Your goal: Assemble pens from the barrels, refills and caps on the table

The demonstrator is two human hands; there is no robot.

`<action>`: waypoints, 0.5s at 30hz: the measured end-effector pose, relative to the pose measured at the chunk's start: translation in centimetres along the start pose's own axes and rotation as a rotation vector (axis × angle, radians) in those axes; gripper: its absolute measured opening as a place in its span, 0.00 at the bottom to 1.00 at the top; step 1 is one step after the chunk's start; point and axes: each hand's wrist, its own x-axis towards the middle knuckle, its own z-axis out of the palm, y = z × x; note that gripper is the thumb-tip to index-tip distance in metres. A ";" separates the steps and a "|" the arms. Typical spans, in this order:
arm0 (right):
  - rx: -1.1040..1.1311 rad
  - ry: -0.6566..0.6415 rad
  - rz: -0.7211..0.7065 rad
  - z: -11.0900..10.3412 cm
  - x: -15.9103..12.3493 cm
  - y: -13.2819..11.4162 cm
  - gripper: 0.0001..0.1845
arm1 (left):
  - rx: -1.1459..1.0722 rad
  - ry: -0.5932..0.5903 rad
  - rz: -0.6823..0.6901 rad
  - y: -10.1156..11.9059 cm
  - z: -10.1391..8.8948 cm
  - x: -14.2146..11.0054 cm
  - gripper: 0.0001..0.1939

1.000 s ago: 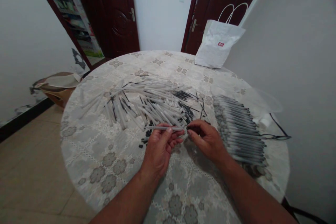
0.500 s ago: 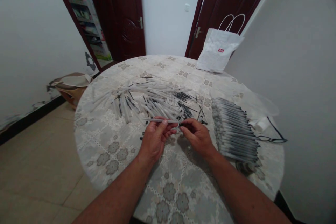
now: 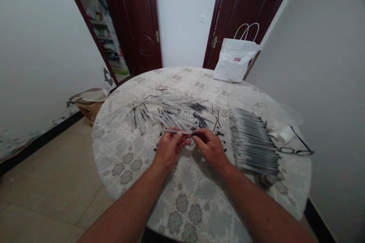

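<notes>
My left hand (image 3: 169, 147) is closed around a thin whitish pen barrel (image 3: 186, 132), its thumb lying along the tube, which is held roughly level above the table. At the barrel's right end, my right hand (image 3: 209, 145) pinches a small black pen part (image 3: 192, 134) between thumb and forefinger. The part meets the barrel's end; how far it sits inside cannot be made out. Just beyond my hands spreads a loose pile of pale barrels (image 3: 168, 106) with dark, thin refills (image 3: 198, 107) among them. Small black pieces (image 3: 219, 133) are scattered beside my right hand.
Neat rows of dark-tipped pens (image 3: 253, 140) are stacked at the right. Eyeglasses (image 3: 296, 152), a white roll (image 3: 286, 135) and a small round object (image 3: 264, 181) lie near them. A white paper bag (image 3: 236, 60) stands at the back of the round, cloth-covered table (image 3: 182, 212).
My right hand has shifted slightly left, bringing the black part up against the barrel's end. The camera view has tilted a little; the left hand keeps its hold.
</notes>
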 end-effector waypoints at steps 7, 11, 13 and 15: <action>-0.052 -0.010 -0.024 -0.2 0.0 0.1 0.10 | 0.038 0.002 -0.001 0.1 0.2 -0.1 0.16; -0.130 -0.007 -0.111 -0.4 0.1 -0.1 0.07 | 0.058 0.002 -0.007 0.2 0.1 0.0 0.16; -0.165 0.003 -0.157 -0.5 0.1 -0.3 0.06 | 0.070 0.009 -0.021 0.1 0.0 0.0 0.16; -0.179 -0.003 -0.172 -0.6 0.0 -0.5 0.06 | 0.072 0.011 -0.027 0.0 0.0 0.0 0.15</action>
